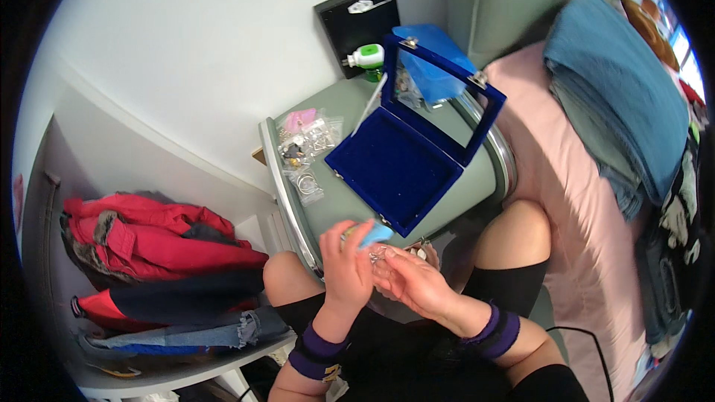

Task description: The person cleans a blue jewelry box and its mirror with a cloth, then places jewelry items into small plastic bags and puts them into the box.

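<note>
Close together at the near edge of a grey-green bedside table (pixel 357 206) are my two hands. My left hand (pixel 349 265) holds a light-blue cloth or packet (pixel 377 234), partly covered by its fingers. Small clear and metallic pieces (pixel 378 254) lie between it and the fingertips of my right hand (pixel 416 285); their exact kind is too small to tell. Just beyond, a blue velvet display case (pixel 399 164) stands with its windowed lid raised. Small clear bags of jewelry (pixel 307 139) lie along the table's left side, one with hoops (pixel 306 183).
Behind the case are a translucent blue container (pixel 435 61), a white and green plug-in device (pixel 366 56) and a black box (pixel 357 22) against the wall. A pink-covered bed (pixel 564 178) with folded jeans (pixel 620 89) borders the right. Red clothing (pixel 167 240) fills a shelf at left.
</note>
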Demonstrator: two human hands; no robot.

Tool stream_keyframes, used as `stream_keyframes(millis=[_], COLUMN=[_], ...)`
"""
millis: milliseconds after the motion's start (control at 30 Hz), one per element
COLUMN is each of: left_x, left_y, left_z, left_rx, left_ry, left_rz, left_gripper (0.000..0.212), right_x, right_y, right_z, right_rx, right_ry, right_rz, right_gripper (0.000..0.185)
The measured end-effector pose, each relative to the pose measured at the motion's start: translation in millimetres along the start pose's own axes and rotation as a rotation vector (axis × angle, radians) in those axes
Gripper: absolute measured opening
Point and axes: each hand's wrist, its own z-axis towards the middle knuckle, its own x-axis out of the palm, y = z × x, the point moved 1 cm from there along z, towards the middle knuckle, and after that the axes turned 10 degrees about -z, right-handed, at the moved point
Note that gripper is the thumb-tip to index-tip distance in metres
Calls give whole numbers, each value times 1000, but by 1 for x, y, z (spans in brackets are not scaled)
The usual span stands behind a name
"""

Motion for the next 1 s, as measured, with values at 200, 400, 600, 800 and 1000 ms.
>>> stream_keyframes(millis=[200, 400, 600, 800, 1000], left_x=[-8, 13, 17, 12, 17], left_y=[4, -33, -16, 9, -14], left_z=[-13, -28, -23, -35, -36], left_rx=[-137, 315, 121, -562, -494], left_ry=[-256, -39, 45, -106, -137], left_rz=[-207, 149, 101, -859, -851], left_gripper=[31, 33, 35, 45, 27], right_x=[4, -8, 0, -1, -5], right_y=[17, 0, 1, 23, 16], right_z=[-15, -14, -25, -33, -29], right_rx=[-110, -187, -12, -58, -69], right_ry=[6, -124, -149, -118, -143], right_rz=[-202, -517, -216, -297, -395], right_gripper=[43, 39, 38, 40, 35])
